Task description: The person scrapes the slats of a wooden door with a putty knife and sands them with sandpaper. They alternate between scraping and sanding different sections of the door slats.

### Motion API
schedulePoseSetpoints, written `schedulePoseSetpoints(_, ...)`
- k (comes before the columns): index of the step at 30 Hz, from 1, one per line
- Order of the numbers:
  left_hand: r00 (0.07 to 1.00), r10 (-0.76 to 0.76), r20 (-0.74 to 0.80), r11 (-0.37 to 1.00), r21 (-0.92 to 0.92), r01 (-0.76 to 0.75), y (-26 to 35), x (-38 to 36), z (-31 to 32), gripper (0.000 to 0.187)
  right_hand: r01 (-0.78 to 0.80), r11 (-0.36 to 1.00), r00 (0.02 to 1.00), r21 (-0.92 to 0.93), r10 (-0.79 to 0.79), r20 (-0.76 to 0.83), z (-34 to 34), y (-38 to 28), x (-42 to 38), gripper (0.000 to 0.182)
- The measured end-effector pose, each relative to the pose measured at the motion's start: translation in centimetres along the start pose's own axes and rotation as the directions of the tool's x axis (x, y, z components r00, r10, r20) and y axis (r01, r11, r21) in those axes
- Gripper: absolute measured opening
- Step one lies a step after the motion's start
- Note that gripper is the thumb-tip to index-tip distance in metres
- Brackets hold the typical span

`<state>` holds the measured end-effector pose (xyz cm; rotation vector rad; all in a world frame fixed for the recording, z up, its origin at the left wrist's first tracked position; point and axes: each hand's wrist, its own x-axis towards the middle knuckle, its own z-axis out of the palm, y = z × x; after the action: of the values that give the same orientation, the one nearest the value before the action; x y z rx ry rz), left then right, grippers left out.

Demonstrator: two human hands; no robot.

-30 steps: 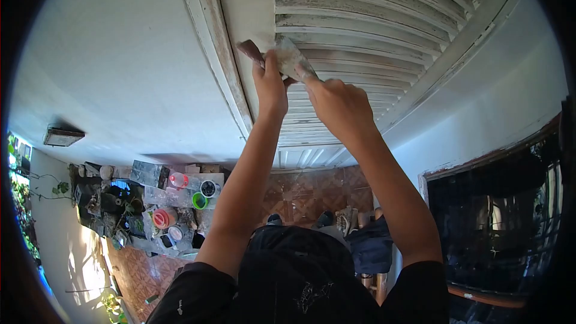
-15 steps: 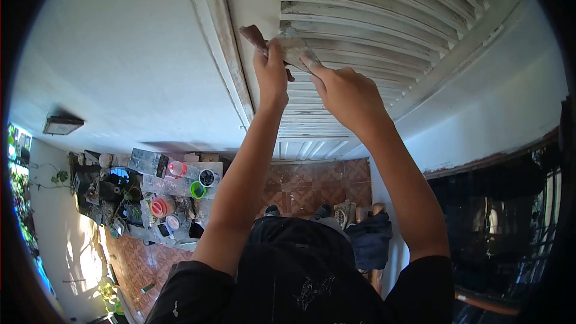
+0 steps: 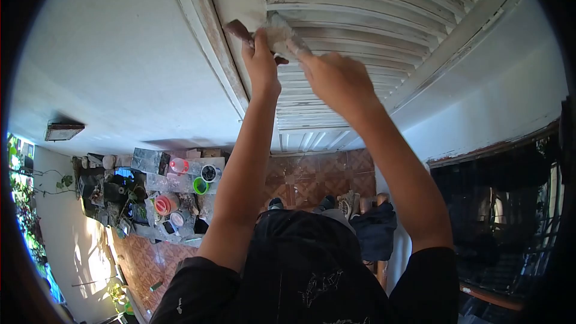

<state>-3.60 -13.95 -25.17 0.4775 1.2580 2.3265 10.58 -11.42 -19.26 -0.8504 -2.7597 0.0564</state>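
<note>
My left hand [image 3: 261,69] is raised to the white louvered shutter [image 3: 360,3], its fingers closed around a stiff brown piece [image 3: 239,30] that looks like folded sandpaper. One end sticks out to the left, and a small dark bit shows below the fingers on the right. Beside it, my right hand [image 3: 337,81] grips a pale, putty-smeared flat scraper [image 3: 280,33], the index finger stretched along it. The scraper's upper tip overlaps the left ends of the slats. Motion blurs its lower part, and the left fingers partly cover its near edge.
A cluttered worktop [image 3: 157,183] at lower left bears a red tub [image 3: 165,204], a green-rimmed cup [image 3: 200,186] and several other containers. Dark cloth [image 3: 373,231] hangs at lower right near shoes on the tiled floor [image 3: 294,186]. A dark window [image 3: 498,216] is on the right.
Both hands have shifted up and left in the view, with the brown piece and the scraper. The scraper is tilted more steeply and the view has moved slightly.
</note>
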Motion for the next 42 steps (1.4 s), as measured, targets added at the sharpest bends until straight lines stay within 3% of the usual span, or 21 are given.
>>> schedulePoseSetpoints(4,0.995,-0.083,0.051,0.997,0.006,0.083,0.5,-1.3,-0.5,0.024,0.020,0.999,0.998,-0.034,-0.021,-0.051,0.0,-0.6,-1.5,0.040)
schedulePoseSetpoints(8,0.996,-0.051,0.076,0.991,-0.118,0.060,-0.2,-0.6,-0.3,0.022,0.004,0.999,0.996,-0.051,-0.008,-0.086,0.2,-1.3,-2.0,0.039)
schedulePoseSetpoints(16,0.997,0.011,0.071,0.991,-0.135,-0.002,-0.4,0.8,-0.1,0.024,0.006,0.997,0.992,-0.071,-0.015,-0.128,0.5,-1.3,-0.4,0.039)
schedulePoseSetpoints(19,0.996,-0.023,0.083,0.995,-0.093,0.030,-0.2,0.5,-0.1,0.024,-0.028,1.000,0.997,-0.002,0.027,-0.068,-0.2,-1.7,-1.3,0.038)
schedulePoseSetpoints(23,0.996,-0.059,0.072,0.992,-0.111,0.066,-0.7,1.0,-0.4,0.025,-0.064,0.996,0.998,-0.064,0.063,-0.021,0.8,-1.4,-0.3,0.040)
schedulePoseSetpoints(25,0.991,-0.010,0.130,0.993,-0.114,0.025,-0.5,1.5,-0.3,0.026,-0.042,0.995,0.999,-0.088,0.040,-0.022,0.7,-1.3,0.1,0.043)
schedulePoseSetpoints(31,0.985,-0.113,0.132,0.989,-0.081,0.124,-0.2,0.7,-1.0,0.027,-0.093,0.995,0.996,-0.043,0.094,0.011,0.3,-2.5,-0.7,0.042)
schedulePoseSetpoints(32,0.986,-0.080,0.143,0.988,-0.116,0.097,-0.2,1.4,-0.8,0.027,-0.050,0.997,0.994,-0.057,0.044,-0.103,0.9,-2.0,-0.1,0.041)
schedulePoseSetpoints(35,0.984,-0.065,0.167,0.985,-0.147,0.090,0.2,1.1,-0.6,0.028,-0.029,0.998,0.998,-0.058,0.026,-0.049,0.9,-1.4,0.0,0.039)
schedulePoseSetpoints(38,0.978,-0.121,0.168,0.989,-0.064,0.133,0.3,-0.2,-1.0,0.027,-0.067,0.997,0.997,-0.050,0.065,-0.029,0.4,-1.8,-1.4,0.040)
schedulePoseSetpoints(42,0.996,0.004,0.087,0.997,-0.073,0.002,0.3,0.3,0.3,0.028,0.032,0.999,0.999,-0.004,-0.032,0.021,-1.0,0.6,0.7,0.039)
